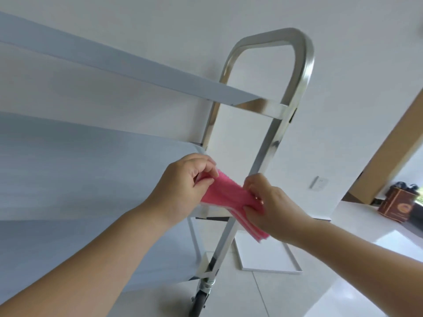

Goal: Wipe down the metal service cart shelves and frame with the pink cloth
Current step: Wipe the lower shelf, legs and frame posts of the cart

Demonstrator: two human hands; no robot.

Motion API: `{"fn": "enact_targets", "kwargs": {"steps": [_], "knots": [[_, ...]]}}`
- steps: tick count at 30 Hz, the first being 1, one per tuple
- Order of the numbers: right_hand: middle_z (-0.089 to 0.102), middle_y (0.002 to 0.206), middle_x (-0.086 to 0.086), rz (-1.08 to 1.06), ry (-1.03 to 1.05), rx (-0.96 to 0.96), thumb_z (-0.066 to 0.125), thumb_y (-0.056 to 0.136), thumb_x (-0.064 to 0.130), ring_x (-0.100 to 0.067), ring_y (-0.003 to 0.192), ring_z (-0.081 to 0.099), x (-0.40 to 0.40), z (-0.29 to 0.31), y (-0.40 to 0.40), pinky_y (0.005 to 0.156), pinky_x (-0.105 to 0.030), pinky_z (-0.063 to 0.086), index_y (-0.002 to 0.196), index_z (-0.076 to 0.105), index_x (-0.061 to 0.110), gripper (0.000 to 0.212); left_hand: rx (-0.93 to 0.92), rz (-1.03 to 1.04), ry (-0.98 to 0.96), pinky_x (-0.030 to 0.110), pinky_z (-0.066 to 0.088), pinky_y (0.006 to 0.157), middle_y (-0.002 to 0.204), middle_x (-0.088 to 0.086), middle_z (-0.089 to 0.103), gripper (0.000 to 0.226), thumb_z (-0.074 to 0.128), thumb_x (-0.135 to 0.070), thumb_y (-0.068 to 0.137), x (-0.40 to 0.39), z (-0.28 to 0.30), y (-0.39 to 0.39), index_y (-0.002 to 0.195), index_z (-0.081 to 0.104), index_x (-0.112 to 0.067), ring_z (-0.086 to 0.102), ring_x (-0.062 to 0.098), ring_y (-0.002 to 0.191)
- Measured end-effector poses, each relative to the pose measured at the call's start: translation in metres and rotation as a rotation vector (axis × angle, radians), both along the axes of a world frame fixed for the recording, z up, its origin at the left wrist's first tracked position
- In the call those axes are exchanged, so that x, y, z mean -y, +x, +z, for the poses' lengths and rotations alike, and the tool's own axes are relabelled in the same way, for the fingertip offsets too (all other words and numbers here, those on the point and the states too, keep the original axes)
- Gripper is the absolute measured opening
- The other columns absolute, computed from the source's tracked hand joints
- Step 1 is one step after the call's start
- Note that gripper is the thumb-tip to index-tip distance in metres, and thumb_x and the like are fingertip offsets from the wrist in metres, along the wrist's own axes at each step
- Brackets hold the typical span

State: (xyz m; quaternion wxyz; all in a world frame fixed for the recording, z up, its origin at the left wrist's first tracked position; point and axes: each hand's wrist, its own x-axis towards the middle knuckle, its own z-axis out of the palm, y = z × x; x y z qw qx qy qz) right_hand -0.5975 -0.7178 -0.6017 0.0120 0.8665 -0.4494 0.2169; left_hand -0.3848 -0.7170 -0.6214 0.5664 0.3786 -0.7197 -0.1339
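Pinching a folded pink cloth (231, 200) at either end, the left hand (183, 186) and right hand (272, 209) stretch it taut in front of the cart's frame (270, 143), apparently refolding it to bring up a fresh face. The cloth hangs in the air beside the middle shelf (91, 170), touching no metal. Above, the top shelf (137, 72) meets the looped handle (295, 49); below, a caster (201, 303) stands on the tiled floor (320, 282).
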Motion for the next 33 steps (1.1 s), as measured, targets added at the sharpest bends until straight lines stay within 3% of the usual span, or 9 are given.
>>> {"fn": "enact_targets", "kwargs": {"steps": [4, 7, 10, 12, 18, 21, 24, 29, 33], "knots": [[0.061, 0.068, 0.007, -0.144, -0.106, 0.106, 0.060, 0.082, 0.017, -0.013, 0.061, 0.055, 0.019, 0.022, -0.040, 0.051, -0.024, 0.041, 0.087, 0.035, 0.029, 0.027, 0.034, 0.080, -0.033, -0.001, 0.034, 0.075, 0.091, -0.004, 0.062, 0.014, 0.065, 0.006, 0.077, 0.028, 0.015, -0.020, 0.081, 0.067, -0.007, 0.053, -0.009, 0.078], [0.054, 0.066, 0.014, -0.151, -0.258, 0.206, 0.063, 0.078, 0.004, -0.001, 0.063, 0.053, 0.036, 0.037, -0.054, 0.054, -0.009, 0.038, 0.078, 0.050, 0.022, 0.022, 0.102, 0.096, -0.019, -0.002, 0.032, 0.081, 0.104, -0.002, 0.057, 0.020, 0.072, -0.008, 0.077, 0.048, 0.034, -0.041, 0.095, 0.065, -0.008, 0.051, -0.001, 0.087], [0.056, 0.077, 0.009, -0.116, -0.385, 0.334, 0.064, 0.074, -0.002, 0.001, 0.073, 0.053, 0.052, 0.055, -0.061, 0.064, -0.004, 0.037, 0.076, 0.060, 0.015, 0.018, 0.117, 0.085, 0.043, 0.011, 0.029, 0.098, 0.129, 0.000, 0.044, 0.045, 0.073, -0.024, 0.078, 0.066, 0.052, -0.066, 0.118, 0.057, -0.010, 0.045, 0.010, 0.115], [0.058, 0.085, 0.005, -0.130, -0.419, 0.376, 0.065, 0.075, 0.001, -0.005, 0.074, 0.054, 0.062, 0.064, -0.066, 0.067, -0.005, 0.038, 0.077, 0.062, 0.016, 0.015, 0.091, 0.042, 0.056, 0.021, 0.036, 0.101, 0.134, 0.001, 0.040, 0.045, 0.070, -0.030, 0.080, 0.074, 0.061, -0.083, 0.119, 0.055, -0.012, 0.044, 0.008, 0.113], [0.060, 0.084, 0.004, -0.046, -0.447, 0.377, 0.067, 0.075, -0.001, -0.005, 0.074, 0.057, 0.075, 0.071, -0.076, 0.068, -0.010, 0.044, 0.079, 0.068, 0.014, 0.016, -0.047, -0.034, 0.146, 0.035, 0.050, 0.091, 0.131, 0.001, 0.038, 0.047, 0.048, -0.053, 0.087, 0.091, 0.064, -0.132, 0.119, 0.050, -0.019, 0.054, 0.017, 0.105], [0.061, 0.091, 0.005, 0.001, -0.407, 0.377, 0.067, 0.078, 0.002, -0.002, 0.082, 0.059, 0.078, 0.075, -0.085, 0.075, -0.011, 0.046, 0.086, 0.071, 0.017, 0.017, -0.155, -0.037, 0.227, 0.025, 0.051, 0.073, 0.105, -0.002, 0.056, 0.045, 0.048, -0.059, 0.085, 0.100, 0.067, -0.145, 0.109, 0.049, -0.022, 0.060, 0.015, 0.092], [0.061, 0.092, 0.010, -0.036, -0.382, 0.452, 0.067, 0.081, 0.009, -0.008, 0.084, 0.062, 0.082, 0.074, -0.103, 0.077, -0.022, 0.050, 0.086, 0.070, 0.021, 0.013, -0.164, 0.022, 0.203, 0.015, 0.040, 0.057, 0.082, -0.015, 0.054, 0.045, 0.055, -0.061, 0.079, 0.108, 0.070, -0.148, 0.099, 0.050, -0.021, 0.057, 0.004, 0.075], [0.064, 0.086, 0.004, -0.228, -0.256, 0.467, 0.061, 0.082, 0.002, -0.023, 0.076, 0.065, 0.090, 0.047, -0.128, 0.075, -0.034, 0.053, 0.082, 0.065, 0.024, 0.022, -0.263, 0.035, 0.095, 0.015, 0.044, 0.062, 0.078, -0.015, 0.055, 0.044, 0.062, -0.058, 0.077, 0.115, 0.068, -0.153, 0.096, 0.054, -0.019, 0.059, 0.009, 0.077], [0.063, 0.079, 0.010, -0.198, -0.221, 0.306, 0.062, 0.079, 0.001, -0.008, 0.070, 0.062, 0.089, 0.015, -0.130, 0.071, -0.023, 0.051, 0.079, 0.069, 0.020, 0.020, -0.328, -0.013, 0.043, 0.011, 0.047, 0.066, 0.082, -0.016, 0.057, 0.039, 0.064, -0.054, 0.077, 0.119, 0.066, -0.152, 0.098, 0.055, -0.022, 0.060, 0.006, 0.080]]}}
